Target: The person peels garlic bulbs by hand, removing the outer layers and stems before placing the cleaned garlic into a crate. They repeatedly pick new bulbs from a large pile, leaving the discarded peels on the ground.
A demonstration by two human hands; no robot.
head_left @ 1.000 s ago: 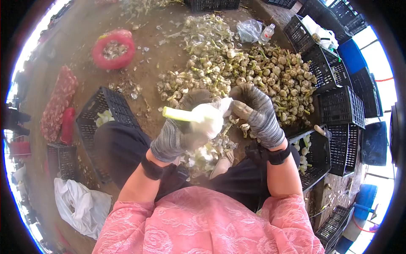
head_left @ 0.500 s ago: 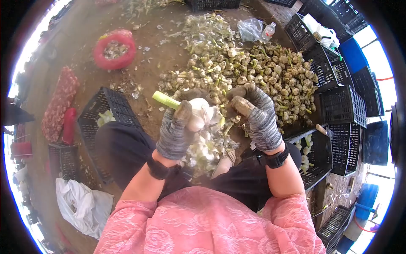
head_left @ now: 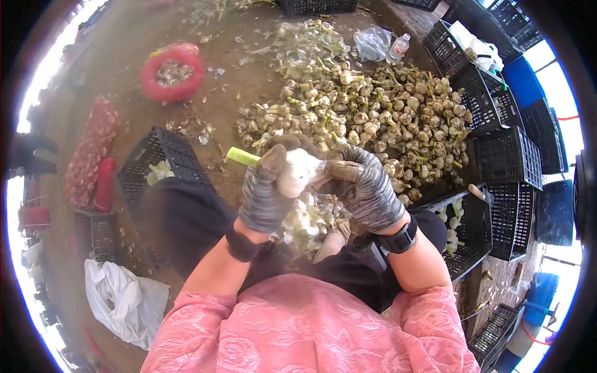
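Observation:
My left hand (head_left: pixel 263 196), in a grey glove with brown fingers, is closed around a white garlic bulb (head_left: pixel 296 174). A short cut green stem (head_left: pixel 242 156) sticks out to the left of it. On the bulb's right side my right hand (head_left: pixel 373 193), gloved the same way, pinches the loose papery garlic skin (head_left: pixel 321 174) between thumb and fingers. Below both hands, peeled skins (head_left: pixel 305 227) lie in a heap between my legs. Just beyond them spreads a large pile of unpeeled garlic bulbs (head_left: pixel 398 118).
A black crate (head_left: pixel 472 233) with trimmed garlic stands at my right, another crate (head_left: pixel 180 155) at my left. A wooden-looking handle (head_left: pixel 476 191) rests on the right crate's rim. Further left are a red net bag (head_left: pixel 149 84) and a filled net sack (head_left: pixel 90 155). A bottle (head_left: pixel 398 48) stands behind the pile.
My right hand has moved left to the bulb and closed on its skin. Loose skin that hung at the bulb's right is now between both hands.

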